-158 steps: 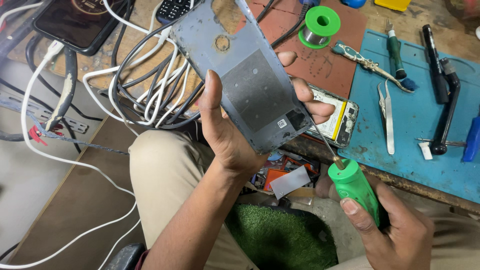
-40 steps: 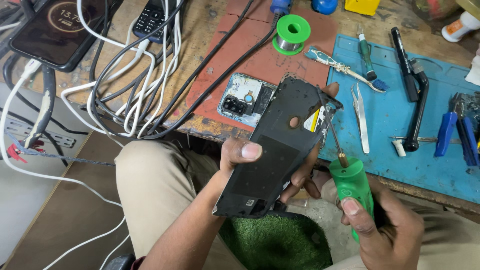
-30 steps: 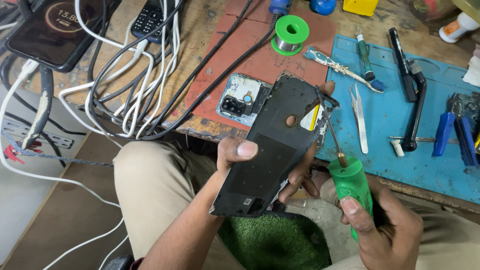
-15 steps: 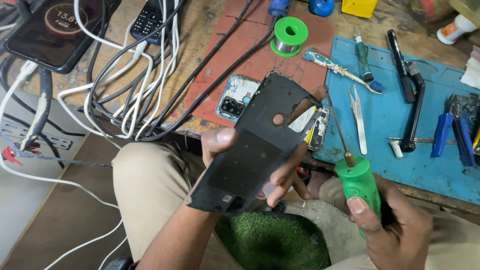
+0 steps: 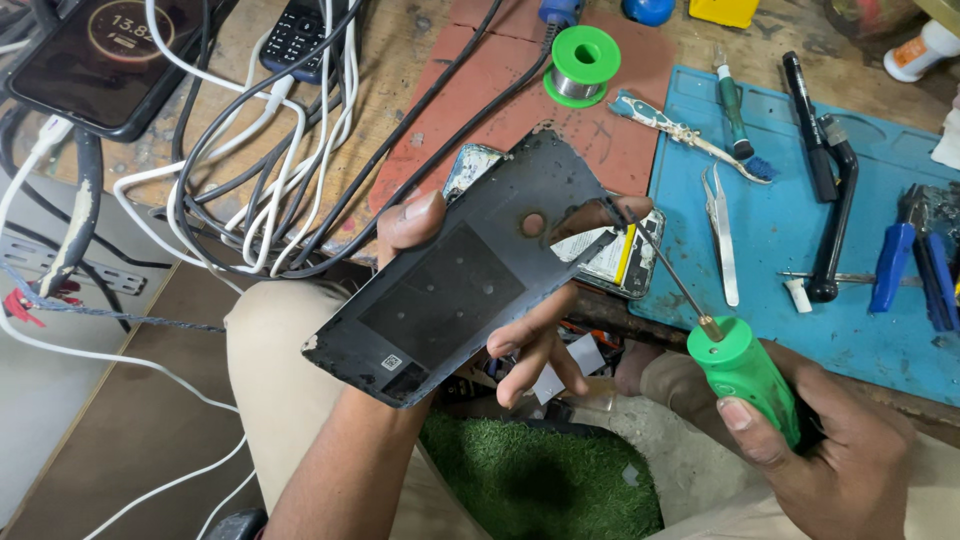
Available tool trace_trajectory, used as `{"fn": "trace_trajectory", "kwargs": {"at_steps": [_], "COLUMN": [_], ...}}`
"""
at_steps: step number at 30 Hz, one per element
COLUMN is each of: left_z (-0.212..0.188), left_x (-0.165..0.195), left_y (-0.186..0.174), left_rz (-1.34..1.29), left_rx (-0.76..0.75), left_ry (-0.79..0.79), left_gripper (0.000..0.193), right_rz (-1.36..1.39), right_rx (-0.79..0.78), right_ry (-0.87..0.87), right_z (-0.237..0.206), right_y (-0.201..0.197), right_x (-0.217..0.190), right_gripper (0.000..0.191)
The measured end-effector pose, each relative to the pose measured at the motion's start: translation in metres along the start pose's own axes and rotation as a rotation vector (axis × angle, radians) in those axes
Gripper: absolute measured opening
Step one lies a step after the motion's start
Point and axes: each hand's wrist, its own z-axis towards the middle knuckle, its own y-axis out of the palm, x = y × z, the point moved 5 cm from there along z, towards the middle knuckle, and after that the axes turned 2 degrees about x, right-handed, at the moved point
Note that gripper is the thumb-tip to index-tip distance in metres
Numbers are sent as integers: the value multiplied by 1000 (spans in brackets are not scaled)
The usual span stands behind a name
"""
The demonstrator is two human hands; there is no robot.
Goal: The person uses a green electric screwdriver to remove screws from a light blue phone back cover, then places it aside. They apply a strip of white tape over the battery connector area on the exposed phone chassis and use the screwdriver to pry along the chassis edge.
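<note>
Above the person's lap, just off the near edge of the tabletop, the left hand holds a dark phone back cover tilted, inner face up. The thumb presses one long edge and the fingers curl under the other, so the grip is clamped on the cover and its camera end is turned toward the tool. The right hand is closed around the green handle of a screwdriver; its thin shaft slants up so the tip meets the cover's upper corner, seemingly to work at that spot. An opened phone lies flat on the tabletop just behind the cover. Tweezers and pliers rest on the blue mat, close to the right hand.
</note>
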Motion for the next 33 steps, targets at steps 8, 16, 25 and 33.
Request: {"fn": "trace_trajectory", "kwargs": {"at_steps": [8, 16, 25, 33], "left_z": [3, -3, 7, 7], "left_x": [-2, 1, -8, -6], "left_y": [-2, 13, 1, -1], "left_rz": [-22, 124, 29, 10], "left_rx": [79, 172, 200, 184], "left_ry": [0, 221, 262, 174], "left_gripper": [108, 100, 83, 88], "right_rz": [-52, -50, 224, 101], "right_rx": [-17, -65, 49, 82], "right_ry": [44, 49, -85, -79], "right_z": [0, 1, 4, 14], "right_y": [7, 5, 13, 4], "right_x": [1, 22, -9, -33], "right_gripper": [55, 50, 49, 54]}}
